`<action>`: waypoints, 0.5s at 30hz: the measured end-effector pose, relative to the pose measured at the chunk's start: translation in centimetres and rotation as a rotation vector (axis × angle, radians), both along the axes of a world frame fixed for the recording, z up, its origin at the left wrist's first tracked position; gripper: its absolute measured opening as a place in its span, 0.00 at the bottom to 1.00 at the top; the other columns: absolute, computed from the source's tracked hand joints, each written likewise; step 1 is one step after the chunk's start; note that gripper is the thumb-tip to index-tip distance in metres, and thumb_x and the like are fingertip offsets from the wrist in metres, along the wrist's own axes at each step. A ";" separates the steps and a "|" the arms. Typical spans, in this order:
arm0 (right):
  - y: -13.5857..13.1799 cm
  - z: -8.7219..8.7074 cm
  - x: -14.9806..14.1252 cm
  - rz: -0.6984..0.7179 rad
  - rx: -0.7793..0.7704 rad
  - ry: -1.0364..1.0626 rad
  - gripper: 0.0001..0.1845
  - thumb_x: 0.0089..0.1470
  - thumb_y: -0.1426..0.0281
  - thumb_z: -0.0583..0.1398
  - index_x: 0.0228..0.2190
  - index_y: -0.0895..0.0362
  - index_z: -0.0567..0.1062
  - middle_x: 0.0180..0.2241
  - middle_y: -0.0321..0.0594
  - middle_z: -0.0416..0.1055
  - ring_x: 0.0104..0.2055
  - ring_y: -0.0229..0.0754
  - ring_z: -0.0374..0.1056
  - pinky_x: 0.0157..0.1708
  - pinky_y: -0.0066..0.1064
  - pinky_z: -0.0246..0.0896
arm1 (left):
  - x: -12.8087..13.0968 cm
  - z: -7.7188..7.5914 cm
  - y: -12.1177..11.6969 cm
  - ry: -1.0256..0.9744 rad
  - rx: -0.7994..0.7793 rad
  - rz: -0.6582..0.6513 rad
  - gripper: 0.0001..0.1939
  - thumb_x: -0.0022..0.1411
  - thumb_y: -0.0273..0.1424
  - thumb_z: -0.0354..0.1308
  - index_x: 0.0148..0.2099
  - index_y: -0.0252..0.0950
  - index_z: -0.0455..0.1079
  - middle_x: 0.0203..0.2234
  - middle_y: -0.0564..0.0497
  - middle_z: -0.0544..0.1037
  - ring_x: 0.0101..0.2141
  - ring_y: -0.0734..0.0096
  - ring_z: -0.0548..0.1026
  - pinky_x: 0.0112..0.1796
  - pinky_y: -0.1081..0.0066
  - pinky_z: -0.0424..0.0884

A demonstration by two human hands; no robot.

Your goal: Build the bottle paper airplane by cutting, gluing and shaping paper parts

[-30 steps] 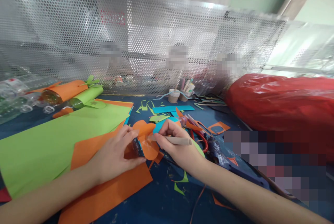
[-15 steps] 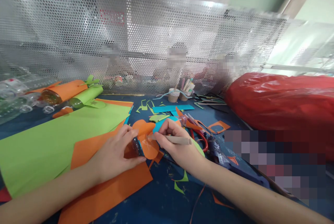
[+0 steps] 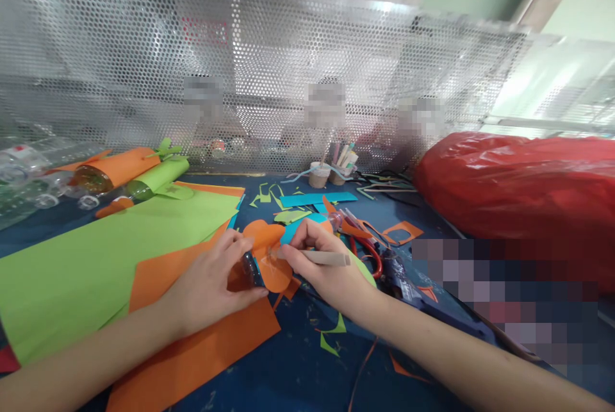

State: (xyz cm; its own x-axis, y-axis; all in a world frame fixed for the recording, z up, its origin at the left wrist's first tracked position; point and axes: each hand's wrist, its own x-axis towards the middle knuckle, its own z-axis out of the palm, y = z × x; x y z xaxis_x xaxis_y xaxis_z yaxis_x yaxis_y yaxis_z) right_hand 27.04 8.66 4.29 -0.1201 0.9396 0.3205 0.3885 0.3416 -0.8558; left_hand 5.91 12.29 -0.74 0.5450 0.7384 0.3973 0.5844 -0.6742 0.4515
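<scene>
My left hand (image 3: pixel 214 280) curls round the near end of a plastic bottle (image 3: pixel 250 269) wrapped in coloured paper. Orange rounded paper flaps (image 3: pixel 276 269) stand out from this bottle, and pale star-like lines show on one of them. A beige marker pen (image 3: pixel 327 258) sits between the fingers of my right hand (image 3: pixel 319 258), its tip against the marked flap. Blue paper (image 3: pixel 294 230) wraps the bottle's middle, partly hidden by my right hand. Under my left hand lies an orange sheet (image 3: pixel 202 361).
Green sheets (image 3: pixel 106 255) cover the left of the blue table. Paper-wrapped bottles (image 3: pixel 127 167) lie behind them. Red-handled scissors (image 3: pixel 377 264) and a dark blue glue gun (image 3: pixel 432 313) lie right of my hands. A red plastic bag (image 3: pixel 519 181) bulges at right; pen cups (image 3: pixel 319 176) stand at the back.
Hardly anything differs: the pen stays at the marked orange flap and both hands keep their hold. The whole view has shifted very slightly.
</scene>
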 end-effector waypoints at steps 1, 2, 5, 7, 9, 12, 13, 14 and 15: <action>0.0 0.0 0.0 0.002 -0.001 -0.002 0.12 0.54 0.68 0.59 0.23 0.52 0.61 0.21 0.29 0.60 0.23 0.35 0.57 0.23 0.26 0.56 | 0.0 0.0 0.0 0.000 0.000 0.001 0.21 0.60 0.48 0.59 0.48 0.43 0.60 0.45 0.49 0.67 0.41 0.58 0.73 0.41 0.56 0.73; 0.0 0.0 0.0 0.004 0.000 -0.003 0.12 0.54 0.68 0.59 0.23 0.52 0.61 0.21 0.29 0.60 0.23 0.35 0.57 0.23 0.26 0.56 | 0.0 0.0 0.0 0.000 -0.001 0.003 0.20 0.60 0.48 0.59 0.47 0.44 0.60 0.45 0.49 0.67 0.41 0.58 0.73 0.41 0.56 0.73; 0.0 0.1 0.0 0.000 -0.001 -0.006 0.12 0.54 0.68 0.59 0.23 0.52 0.61 0.21 0.29 0.60 0.24 0.35 0.58 0.23 0.27 0.56 | 0.0 -0.2 0.1 -0.001 -0.006 0.006 0.21 0.60 0.49 0.59 0.47 0.44 0.60 0.45 0.49 0.67 0.41 0.57 0.73 0.40 0.56 0.73; 0.0 0.0 0.0 -0.005 -0.006 -0.007 0.12 0.53 0.68 0.59 0.23 0.52 0.61 0.21 0.29 0.59 0.23 0.35 0.58 0.23 0.27 0.56 | 0.0 -0.3 0.1 -0.002 -0.007 0.005 0.21 0.59 0.49 0.59 0.47 0.43 0.60 0.46 0.49 0.67 0.41 0.57 0.73 0.40 0.55 0.73; 0.1 0.0 0.0 -0.010 -0.006 -0.006 0.12 0.53 0.68 0.59 0.23 0.52 0.61 0.20 0.29 0.59 0.22 0.35 0.57 0.22 0.27 0.55 | 0.0 -0.2 0.1 -0.001 -0.008 0.003 0.21 0.59 0.49 0.60 0.48 0.43 0.60 0.45 0.49 0.67 0.41 0.57 0.73 0.41 0.54 0.73; 0.1 -0.1 0.0 -0.017 0.005 -0.006 0.12 0.53 0.68 0.59 0.23 0.52 0.61 0.20 0.29 0.58 0.22 0.35 0.56 0.22 0.27 0.55 | 0.0 0.0 0.0 0.006 -0.016 0.001 0.22 0.60 0.48 0.59 0.49 0.43 0.60 0.45 0.48 0.66 0.40 0.58 0.73 0.40 0.54 0.73; 0.1 -0.1 0.0 -0.018 0.006 -0.006 0.12 0.53 0.67 0.59 0.23 0.52 0.60 0.20 0.29 0.58 0.22 0.35 0.56 0.21 0.26 0.55 | 0.0 0.1 -0.1 0.009 -0.017 0.002 0.21 0.60 0.48 0.59 0.49 0.43 0.60 0.45 0.48 0.66 0.40 0.58 0.73 0.40 0.54 0.73; 0.1 -0.1 0.0 -0.019 0.006 -0.008 0.12 0.53 0.67 0.59 0.23 0.52 0.61 0.20 0.29 0.58 0.22 0.35 0.56 0.21 0.26 0.55 | 0.1 0.1 -0.1 0.011 -0.017 0.003 0.21 0.61 0.47 0.59 0.48 0.42 0.60 0.45 0.48 0.66 0.40 0.58 0.73 0.40 0.54 0.73; 0.0 -0.1 0.0 -0.019 0.004 -0.013 0.12 0.53 0.67 0.59 0.23 0.52 0.61 0.20 0.29 0.58 0.22 0.35 0.56 0.21 0.26 0.55 | 0.1 0.2 -0.1 0.011 -0.017 0.004 0.20 0.61 0.47 0.59 0.48 0.42 0.60 0.45 0.48 0.67 0.40 0.59 0.73 0.40 0.55 0.73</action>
